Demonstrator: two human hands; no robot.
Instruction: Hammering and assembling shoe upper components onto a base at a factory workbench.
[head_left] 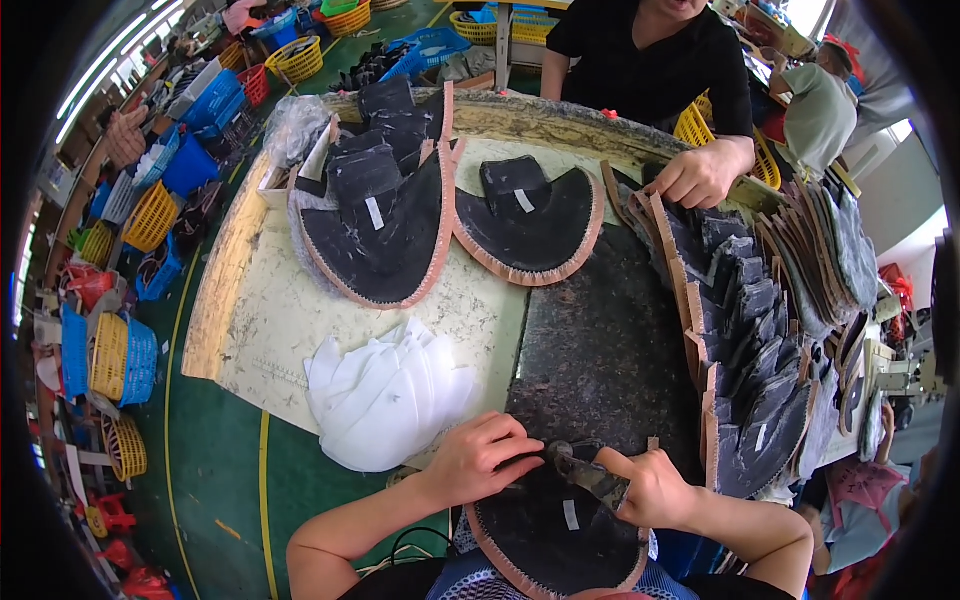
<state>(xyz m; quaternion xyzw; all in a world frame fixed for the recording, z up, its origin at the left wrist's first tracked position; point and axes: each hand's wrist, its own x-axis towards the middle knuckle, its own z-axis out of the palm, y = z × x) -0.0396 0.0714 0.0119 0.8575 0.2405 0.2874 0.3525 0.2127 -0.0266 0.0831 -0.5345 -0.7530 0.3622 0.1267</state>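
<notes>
In front of me lies a black shoe upper point(560, 545) with a stitched pinkish-tan edge and a small white tag. My right hand point(655, 488) is closed around a dark, worn hand tool point(592, 478) with a rounded head, whose kind I cannot make out. The tool's head lies over the upper's far end. Just left of it, my left hand point(482, 458) has its fingers bent and pinched together; what they hold is too small to tell. Two similar uppers, a left one point(385, 240) and a right one point(530, 225), lie farther off.
White cut pieces point(385, 400) lie fanned on the pale table point(270, 330), left of a dark board point(610, 340). Overlapping uppers point(755, 340) line the right side. Across the table, a co-worker's hand point(705, 175) rests on them. Coloured baskets point(150, 215) stand on the green floor.
</notes>
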